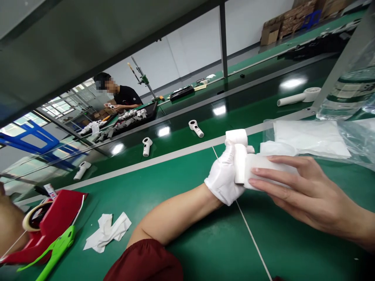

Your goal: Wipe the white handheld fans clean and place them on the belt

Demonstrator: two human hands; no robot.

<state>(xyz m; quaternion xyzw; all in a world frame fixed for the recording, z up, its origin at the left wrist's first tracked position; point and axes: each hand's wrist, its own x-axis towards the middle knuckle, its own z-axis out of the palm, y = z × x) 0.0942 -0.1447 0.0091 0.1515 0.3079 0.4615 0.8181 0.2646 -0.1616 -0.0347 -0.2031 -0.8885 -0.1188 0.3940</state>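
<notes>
My left hand [224, 175] wears a white glove and is closed round a white handheld device [238, 150], which stands with its round head up. My bare right hand [304, 187] presses a white cloth or wrapping [272, 164] against the device's side, fingers stretched along it and thumb underneath. Both hands are over the green table [187, 218], right of centre.
A clear bag of white cloths [313, 138] lies behind my hands. A crumpled white cloth [108, 232], a red tape dispenser [49, 222] and a green tool [55, 251] lie at left. White devices [195, 128] ride the dark conveyor [240, 101]. A person in black [123, 97] works at the far side.
</notes>
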